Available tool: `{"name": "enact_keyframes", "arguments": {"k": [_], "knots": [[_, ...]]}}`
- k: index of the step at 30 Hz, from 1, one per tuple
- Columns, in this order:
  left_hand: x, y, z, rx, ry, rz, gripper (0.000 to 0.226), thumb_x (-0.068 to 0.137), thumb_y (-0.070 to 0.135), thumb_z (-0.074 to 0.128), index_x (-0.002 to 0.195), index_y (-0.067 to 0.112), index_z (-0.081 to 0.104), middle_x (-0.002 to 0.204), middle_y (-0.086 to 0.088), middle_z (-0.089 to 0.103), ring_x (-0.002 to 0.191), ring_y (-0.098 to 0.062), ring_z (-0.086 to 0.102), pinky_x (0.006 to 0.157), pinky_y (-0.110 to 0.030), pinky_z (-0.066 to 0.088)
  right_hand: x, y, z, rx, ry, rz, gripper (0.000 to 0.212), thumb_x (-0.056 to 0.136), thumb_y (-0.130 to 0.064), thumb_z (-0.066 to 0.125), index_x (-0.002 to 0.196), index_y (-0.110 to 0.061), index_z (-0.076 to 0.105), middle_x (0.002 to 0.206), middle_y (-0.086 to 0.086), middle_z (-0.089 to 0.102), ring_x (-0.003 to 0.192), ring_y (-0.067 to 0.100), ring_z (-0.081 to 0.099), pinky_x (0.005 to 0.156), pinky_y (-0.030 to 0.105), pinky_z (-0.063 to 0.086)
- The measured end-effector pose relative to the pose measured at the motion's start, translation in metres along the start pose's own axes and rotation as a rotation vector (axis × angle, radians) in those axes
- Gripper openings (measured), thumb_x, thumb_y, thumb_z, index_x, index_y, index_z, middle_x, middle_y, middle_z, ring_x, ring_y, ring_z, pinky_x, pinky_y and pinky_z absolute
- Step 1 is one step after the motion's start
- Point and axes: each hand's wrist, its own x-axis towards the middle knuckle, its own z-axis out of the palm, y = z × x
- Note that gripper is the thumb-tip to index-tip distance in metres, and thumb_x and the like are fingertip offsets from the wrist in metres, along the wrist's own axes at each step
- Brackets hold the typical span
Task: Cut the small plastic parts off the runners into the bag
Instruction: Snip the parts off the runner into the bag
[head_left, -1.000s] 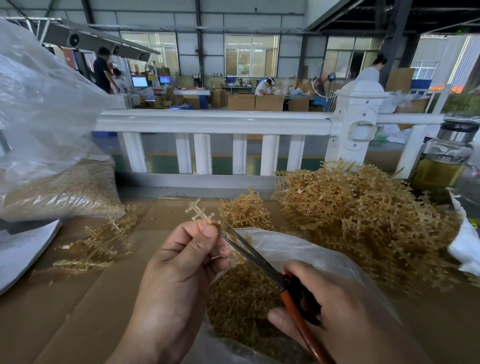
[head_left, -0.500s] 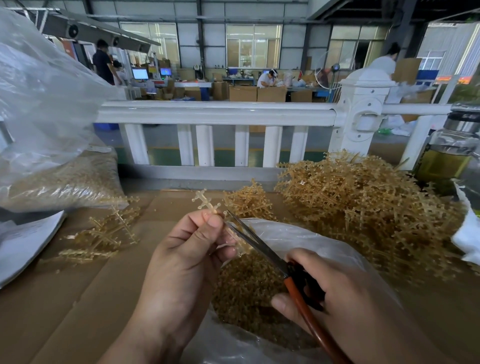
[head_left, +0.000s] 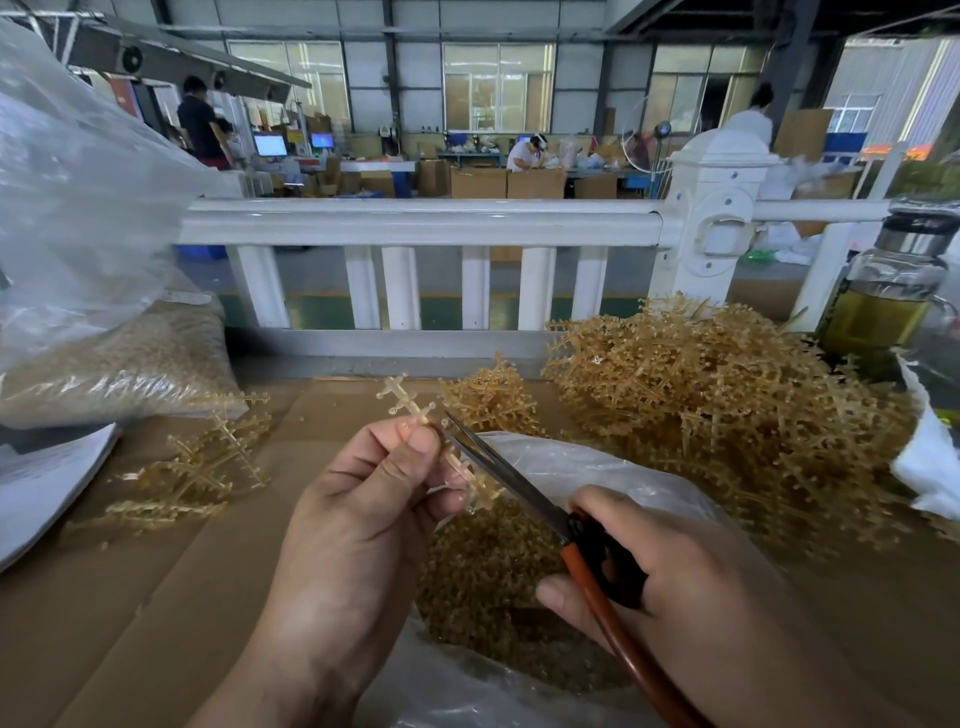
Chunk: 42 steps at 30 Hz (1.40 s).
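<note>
Head view, over the last second, shows little change; the left hand (head_left: 363, 514) keeps its pinch, thumb and forefinger clamped on one runner (head_left: 410, 408), and the right hand (head_left: 680, 571) stays wrapped round the orange-handled scissors (head_left: 514, 480); the blades lie against the same stretch of runner, just right of the thumb, narrowly apart; whether they have closed a little since then I cannot tell. My reading is that the snipping is mid-runner; small parts still sit on the far tip above the fingers and on the near end under the blades, so several cuts remain on this piece.

Runner and blades are held right over the mouth of the clear bag (head_left: 587, 467), which lies open on the cardboard (head_left: 156, 597) between the hands; inside it is a deep heap of loose cut parts (head_left: 483, 577), so anything clipped here should drop straight in. A far larger clear bag (head_left: 114, 364) slumps at the far left, its lower part full of similar tan pieces. At the far right a big pile of uncut runners (head_left: 717, 410) waits, a smaller clump just left of it; a few stripped-looking runners (head_left: 208, 462) lie at the left. A glass bottle (head_left: 883, 312) at the far right holds yellowish liquid.
</note>
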Motion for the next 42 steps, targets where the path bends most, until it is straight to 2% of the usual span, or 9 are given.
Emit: {"name": "enact_keyframes", "arguments": {"k": [3,6,12,18,27,33,37,42], "knots": [[0.0,0.0,0.001,0.034,0.002,0.022,0.01,0.074,0.031,0.075,0.074,0.021,0.072,0.074,-0.004,0.063,0.068,-0.012,0.061,0.062,-0.022,0.054,0.0,-0.002,-0.001,0.002,-0.002,0.006,0.047,0.07,-0.084,0.053,0.104,-0.054,0.041,0.091,-0.035,0.054,0.075,-0.004,0.056,0.063,0.018,0.042],[0.001,-0.001,0.001,0.045,0.016,0.028,0.011,0.073,0.033,0.076,0.074,0.022,0.072,0.074,-0.003,0.064,0.067,-0.011,0.061,0.062,-0.021,0.054,0.0,-0.002,-0.004,-0.031,-0.004,-0.001,0.054,0.067,-0.087,0.047,0.107,-0.051,0.042,0.095,-0.04,0.052,0.08,-0.007,0.057,0.062,0.017,0.043],[-0.001,-0.001,0.001,0.062,0.034,0.042,0.012,0.072,0.033,0.076,0.074,0.022,0.072,0.074,-0.003,0.063,0.067,-0.012,0.06,0.061,-0.022,0.053,0.001,0.001,-0.005,-0.067,0.013,-0.029,0.062,0.062,-0.09,0.038,0.11,-0.052,0.042,0.097,-0.044,0.051,0.087,-0.017,0.053,0.069,0.008,0.044],[-0.001,-0.002,0.002,0.065,0.041,0.049,0.011,0.074,0.031,0.076,0.073,0.022,0.071,0.075,-0.005,0.063,0.067,-0.013,0.06,0.063,-0.022,0.054,0.0,0.002,-0.007,-0.087,0.01,-0.038,0.057,0.063,-0.09,0.037,0.105,-0.052,0.043,0.092,-0.044,0.053,0.083,-0.018,0.053,0.07,0.006,0.042],[-0.001,-0.002,0.0,0.069,0.057,0.054,0.015,0.074,0.031,0.076,0.077,0.018,0.07,0.08,-0.009,0.062,0.066,-0.013,0.058,0.063,-0.021,0.053,0.0,0.002,-0.008,-0.115,0.019,-0.059,0.059,0.065,-0.09,0.037,0.112,-0.054,0.043,0.085,-0.032,0.06,0.082,-0.013,0.057,0.068,0.009,0.043],[-0.001,-0.003,0.0,0.068,0.063,0.056,0.019,0.073,0.033,0.077,0.079,0.017,0.071,0.079,-0.011,0.062,0.068,-0.016,0.058,0.062,-0.022,0.053,0.0,0.0,-0.01,-0.099,0.009,-0.064,0.058,0.068,-0.088,0.04,0.115,-0.053,0.044,0.087,-0.033,0.06,0.083,-0.011,0.058,0.071,0.011,0.045],[-0.001,-0.002,0.0,0.078,0.049,0.062,0.012,0.076,0.03,0.078,0.075,0.02,0.071,0.077,-0.009,0.063,0.067,-0.014,0.058,0.063,-0.021,0.053,0.0,-0.002,-0.011,-0.1,0.004,-0.062,0.056,0.068,-0.087,0.041,0.11,-0.051,0.045,0.089,-0.035,0.058,0.084,-0.01,0.057,0.069,0.012,0.044],[-0.001,-0.001,0.001,0.08,0.051,0.063,0.014,0.078,0.027,0.081,0.074,0.019,0.07,0.075,-0.007,0.061,0.065,-0.013,0.056,0.061,-0.02,0.052,-0.001,-0.004,-0.013,-0.092,-0.004,-0.065,0.048,0.068,-0.084,0.044,0.107,-0.055,0.044,0.096,-0.044,0.05,0.089,-0.014,0.053,0.071,0.01,0.041]]}}
